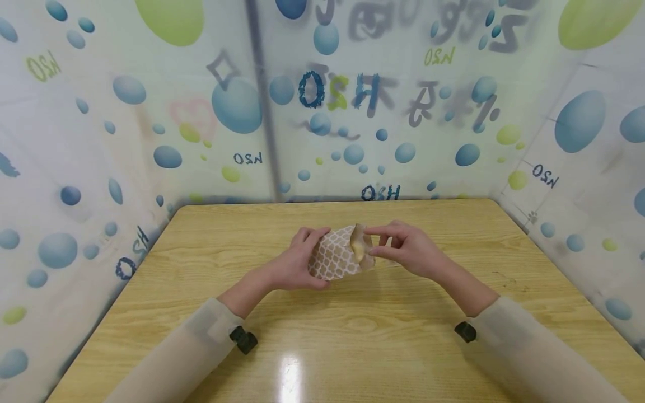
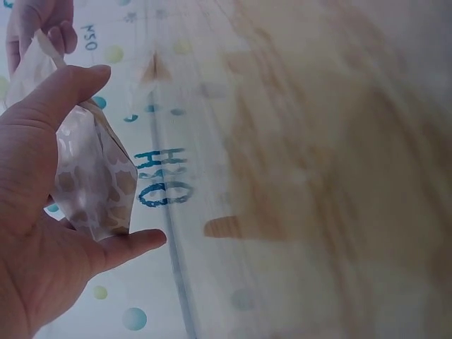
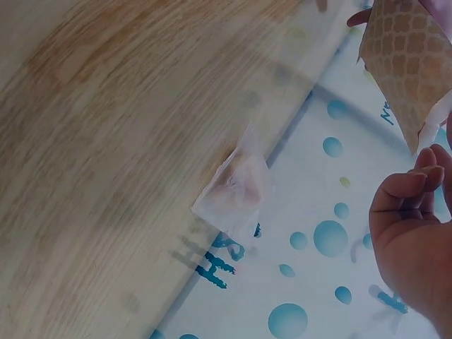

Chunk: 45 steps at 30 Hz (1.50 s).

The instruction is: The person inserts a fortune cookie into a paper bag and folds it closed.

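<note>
A paper bag with a brown and white lattice pattern (image 1: 333,254) is tilted above the table, its mouth towards the right. My left hand (image 1: 297,263) grips the bag's closed end, thumb on one side and fingers on the other; the left wrist view shows this left hand (image 2: 35,198) around the bag (image 2: 95,176). At the mouth, the right hand (image 1: 410,249) holds the rim with thumb and index finger. Something pale yellow (image 1: 358,250) shows in the opening. In the right wrist view the right hand (image 3: 413,226) is at the bag's (image 3: 406,63) lower tip.
The wooden table (image 1: 353,330) has a patterned sheet wall (image 1: 327,151) behind it and at both sides. A pale translucent shape (image 3: 236,191) shows at the table surface in the right wrist view; whether it is an object or a reflection, I cannot tell.
</note>
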Available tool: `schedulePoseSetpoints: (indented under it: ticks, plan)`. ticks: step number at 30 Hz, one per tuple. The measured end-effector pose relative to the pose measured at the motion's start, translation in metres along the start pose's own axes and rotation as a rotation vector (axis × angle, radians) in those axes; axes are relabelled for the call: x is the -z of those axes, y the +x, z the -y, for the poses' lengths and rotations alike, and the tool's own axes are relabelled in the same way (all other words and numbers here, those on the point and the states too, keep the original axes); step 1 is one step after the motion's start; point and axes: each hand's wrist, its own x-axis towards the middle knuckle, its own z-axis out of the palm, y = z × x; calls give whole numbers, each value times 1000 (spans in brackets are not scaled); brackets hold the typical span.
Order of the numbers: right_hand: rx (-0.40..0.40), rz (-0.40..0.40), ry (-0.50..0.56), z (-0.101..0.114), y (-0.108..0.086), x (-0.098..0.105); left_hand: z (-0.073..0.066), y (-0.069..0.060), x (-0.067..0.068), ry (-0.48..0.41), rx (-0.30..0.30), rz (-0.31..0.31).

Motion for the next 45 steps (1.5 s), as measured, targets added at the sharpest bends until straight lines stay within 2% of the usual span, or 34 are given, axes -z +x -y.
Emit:
schedulePoseSetpoints:
  ticks: [20,27,37,41,45]
  plan:
    - [-1,19,-47,3,7,-13,-1,1,-1,-3,7,-4]
    - [1,9,-39,-4,2,-9,1,0,-2,17,13,-11]
    - [-86,-70,8,-32,-6,24,3,-1,3,27,21,-22]
    - [-141,-34,-17,-51,-3,32,3,-2,3,25,20,-15]
    - [-186,37,-31,-67,1,35,4,-2,1,30,19,-11]
